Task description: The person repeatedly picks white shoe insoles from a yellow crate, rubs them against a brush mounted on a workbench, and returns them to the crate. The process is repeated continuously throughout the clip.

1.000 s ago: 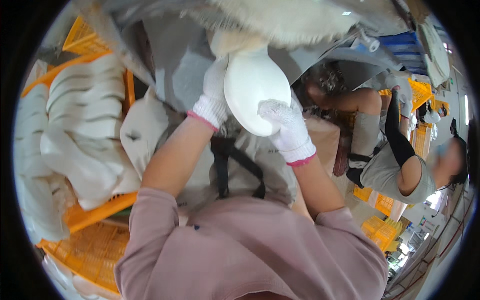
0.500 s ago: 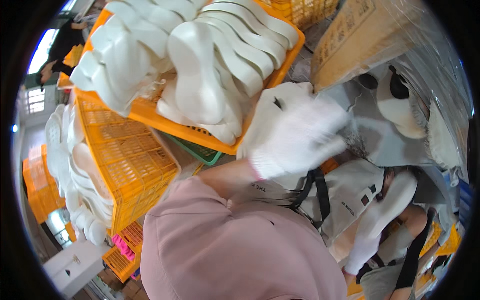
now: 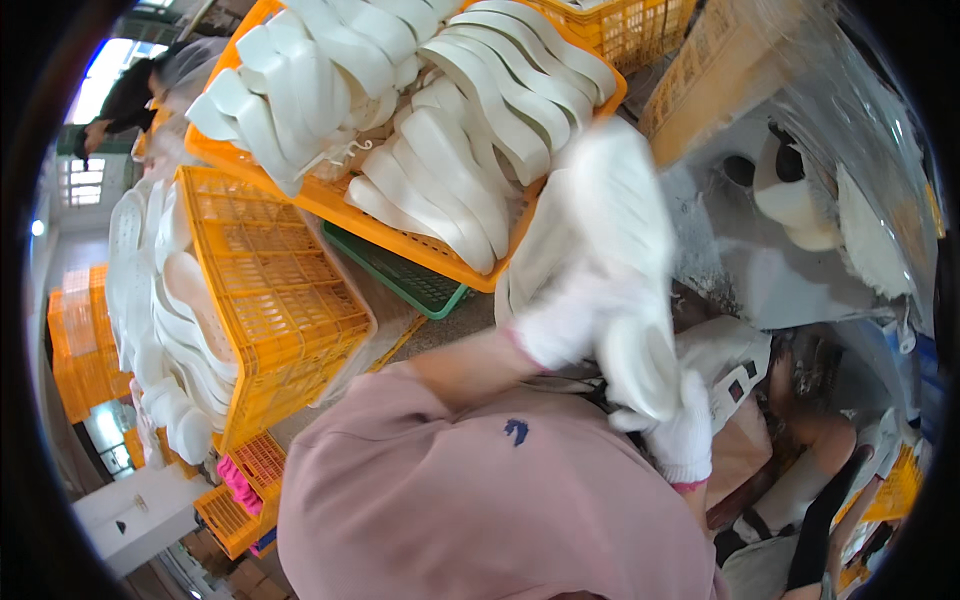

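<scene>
A long white shoe sole [image 3: 635, 230], blurred by motion, is held up in front of my body. My left hand [image 3: 565, 325], in a white knit glove, is closed on it around the middle; some of its fingers are hidden behind the sole. At the sole's lower end, my right hand [image 3: 685, 435], also gloved, has its fingers closed around the edge. Beyond my left hand, an orange crate [image 3: 400, 240] is filled with rows of similar white soles [image 3: 430, 185].
Left of me stands another orange crate [image 3: 290, 315] with white soles. A green crate [image 3: 400, 270] sits lower between them. To the right are a cardboard box [image 3: 700, 75], clear plastic sheeting [image 3: 850, 95] and a grey machine surface [image 3: 740, 260]. A person [image 3: 135, 95] is at far left.
The sole lying on top at the front of the crate is gone from there. A sole is now in my hands. My left hand has drawn back, and my right hand has risen to the sole.
</scene>
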{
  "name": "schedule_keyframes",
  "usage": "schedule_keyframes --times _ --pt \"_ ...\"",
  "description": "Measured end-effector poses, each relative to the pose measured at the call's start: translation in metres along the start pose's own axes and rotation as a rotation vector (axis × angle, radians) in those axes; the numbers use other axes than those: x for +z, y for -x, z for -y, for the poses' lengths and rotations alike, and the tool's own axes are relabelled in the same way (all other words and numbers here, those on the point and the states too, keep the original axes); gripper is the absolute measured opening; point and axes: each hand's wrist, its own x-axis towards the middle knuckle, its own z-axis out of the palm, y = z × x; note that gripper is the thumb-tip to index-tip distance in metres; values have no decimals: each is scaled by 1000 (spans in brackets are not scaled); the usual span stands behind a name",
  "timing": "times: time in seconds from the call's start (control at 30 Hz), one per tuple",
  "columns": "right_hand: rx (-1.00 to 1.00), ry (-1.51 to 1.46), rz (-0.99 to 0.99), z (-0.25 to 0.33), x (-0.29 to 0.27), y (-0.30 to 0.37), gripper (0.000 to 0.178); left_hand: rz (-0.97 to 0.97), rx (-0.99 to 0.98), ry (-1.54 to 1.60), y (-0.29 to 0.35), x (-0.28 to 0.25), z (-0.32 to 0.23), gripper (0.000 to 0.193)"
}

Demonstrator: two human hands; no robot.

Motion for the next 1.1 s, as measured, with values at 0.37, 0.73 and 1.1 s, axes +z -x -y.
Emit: schedule_keyframes --times 0.37,0.73,1.1 --pt "-1189 795 -992 67 14 40 54 54 -490 -237 -122 197 209 34" --pt "-1148 1394 -872 206 -34 -91 32 612 -123 -782 -167 74 158 35" --pt "-1130 1063 -1159 189 -49 -71 71 245 -436 -941 -220 183 175 51"
